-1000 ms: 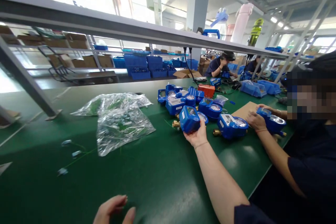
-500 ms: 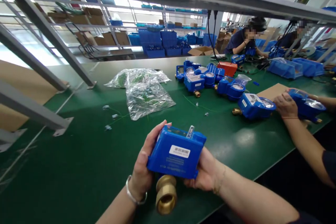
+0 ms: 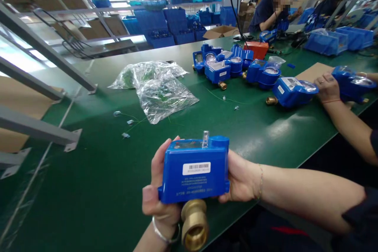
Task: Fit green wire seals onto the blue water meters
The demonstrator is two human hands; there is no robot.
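A blue water meter (image 3: 193, 187) with a barcode label and a brass pipe end is held up above the near edge of the green bench. My left hand (image 3: 158, 189) wraps its left side, thumb in front and fingertips over the top. On the right side, my right hand (image 3: 240, 175) grips it, with most of the fingers hidden behind the blue housing. A small clear piece stands up from the meter's top. Beyond it on the bench lie clear plastic bags (image 3: 163, 94) and several small seal tags (image 3: 130, 122) on thin green wires.
More blue water meters (image 3: 218, 71) stand in a group across the bench, near an orange box (image 3: 255, 50). At right, a co-worker's hand (image 3: 328, 86) holds another meter. Metal frame legs (image 3: 56, 138) rise at left. Blue bins (image 3: 326, 42) stand farther back.
The meter has turned slightly and levelled, so its label side faces me more squarely. Both hands stay on it. The whole view has shifted and tilted.
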